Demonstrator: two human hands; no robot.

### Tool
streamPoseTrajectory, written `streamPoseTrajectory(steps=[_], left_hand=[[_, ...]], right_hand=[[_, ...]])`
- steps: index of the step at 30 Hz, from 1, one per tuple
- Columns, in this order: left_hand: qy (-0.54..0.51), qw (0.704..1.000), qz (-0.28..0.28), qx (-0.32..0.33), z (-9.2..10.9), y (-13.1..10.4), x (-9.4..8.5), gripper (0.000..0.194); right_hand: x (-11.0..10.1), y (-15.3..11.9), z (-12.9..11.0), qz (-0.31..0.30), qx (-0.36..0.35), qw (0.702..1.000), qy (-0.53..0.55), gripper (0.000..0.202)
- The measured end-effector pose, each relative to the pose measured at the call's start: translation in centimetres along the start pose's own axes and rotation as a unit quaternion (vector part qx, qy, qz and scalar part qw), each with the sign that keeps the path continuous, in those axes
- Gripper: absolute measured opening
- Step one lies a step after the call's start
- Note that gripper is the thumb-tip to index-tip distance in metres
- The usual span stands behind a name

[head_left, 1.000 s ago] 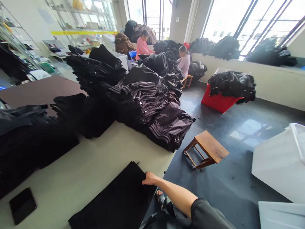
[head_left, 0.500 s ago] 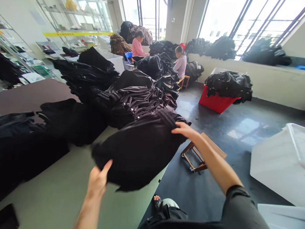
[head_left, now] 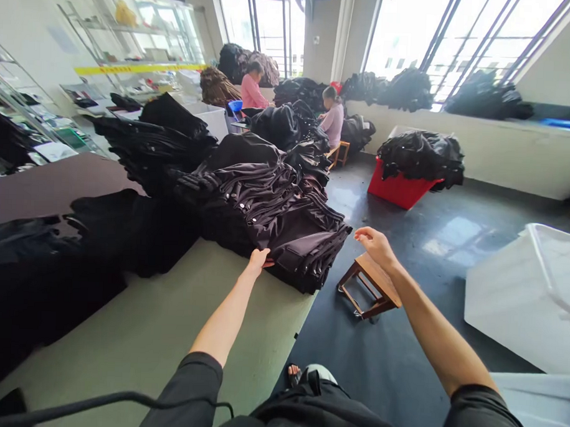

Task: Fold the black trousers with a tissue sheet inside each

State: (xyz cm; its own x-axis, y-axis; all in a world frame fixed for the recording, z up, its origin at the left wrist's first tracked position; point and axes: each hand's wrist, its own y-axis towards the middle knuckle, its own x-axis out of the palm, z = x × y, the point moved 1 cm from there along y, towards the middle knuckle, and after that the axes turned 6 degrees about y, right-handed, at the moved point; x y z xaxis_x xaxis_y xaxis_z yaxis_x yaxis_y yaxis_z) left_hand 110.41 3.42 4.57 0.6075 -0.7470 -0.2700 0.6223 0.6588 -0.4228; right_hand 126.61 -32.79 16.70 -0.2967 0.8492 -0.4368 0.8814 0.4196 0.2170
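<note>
A stack of folded black garments (head_left: 285,220) lies at the far end of the pale green table (head_left: 168,346), its front corner near the table's right edge. My left hand (head_left: 259,261) is at the near side of the stack, its fingers closed on the edge of a black garment. To the right of the stack, my right hand (head_left: 371,240) hangs in the air above a wooden stool, fingers curled loosely and apart from the cloth. Whether anything thin is between its fingers cannot be made out.
A wooden stool (head_left: 373,282) stands beside the table. Dark garments (head_left: 139,233) are heaped at the left. A red bin (head_left: 398,186) and a white bin (head_left: 511,296) stand at the right. Two people (head_left: 332,118) sit beyond the stack.
The black garment stretched between both hands now lies on the stack. My left hand has moved forward and right to the stack's edge; my right hand has come off the cloth, slightly to the right.
</note>
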Motion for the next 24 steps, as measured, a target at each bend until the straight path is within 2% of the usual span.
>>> streamPoseTrajectory(steps=[2,4,6,9,11,13,15,17,18,20,24], left_hand=[[-0.027,0.999,-0.028,-0.008,-1.7,-1.9,-1.7,0.023],[-0.057,0.998,-0.038,-0.011,-5.0,-4.4,-4.0,0.023],[-0.069,0.997,-0.031,-0.022,-10.1,-7.5,-7.1,0.022],[-0.062,0.995,0.021,-0.07,-19.7,-13.8,-13.0,0.019],[-0.068,0.985,0.106,-0.115,-26.0,-19.2,-17.5,0.019],[-0.078,0.96,0.213,-0.164,-31.4,-25.7,-22.1,0.019],[-0.084,0.923,0.306,-0.218,-35.5,-32.6,-26.4,0.016],[-0.078,0.886,0.37,-0.267,-38.8,-39.4,-30.6,0.013],[-0.065,0.871,0.395,-0.283,-40.2,-42.6,-32.7,0.013],[-0.034,0.844,0.441,-0.303,-42.9,-48.5,-37.1,0.014],[0.003,0.78,0.532,-0.329,-48.3,-58.6,-47.1,0.019]], right_hand=[[1.4,-2.0,-1.5,-0.002,-0.006,1.0,0.027,0.023],[4.0,-3.7,-4.1,-0.035,-0.041,0.996,0.066,0.024],[8.2,-5.8,-7.0,-0.092,-0.08,0.987,0.102,0.024],[17.1,-10.6,-9.8,-0.223,-0.102,0.959,0.141,0.025],[23.8,-15.2,-10.4,-0.345,-0.082,0.924,0.14,0.027],[30.3,-20.7,-10.4,-0.481,-0.061,0.868,0.106,0.027],[35.9,-26.7,-10.3,-0.608,-0.07,0.789,0.053,0.027],[40.5,-32.5,-10.5,-0.698,-0.104,0.709,0.003,0.028],[42.6,-35.1,-10.7,-0.723,-0.122,0.679,-0.02,0.029],[46.4,-39.9,-11.0,-0.745,-0.147,0.648,-0.061,0.03],[52.8,-47.5,-10.6,-0.738,-0.17,0.641,-0.128,0.029]])
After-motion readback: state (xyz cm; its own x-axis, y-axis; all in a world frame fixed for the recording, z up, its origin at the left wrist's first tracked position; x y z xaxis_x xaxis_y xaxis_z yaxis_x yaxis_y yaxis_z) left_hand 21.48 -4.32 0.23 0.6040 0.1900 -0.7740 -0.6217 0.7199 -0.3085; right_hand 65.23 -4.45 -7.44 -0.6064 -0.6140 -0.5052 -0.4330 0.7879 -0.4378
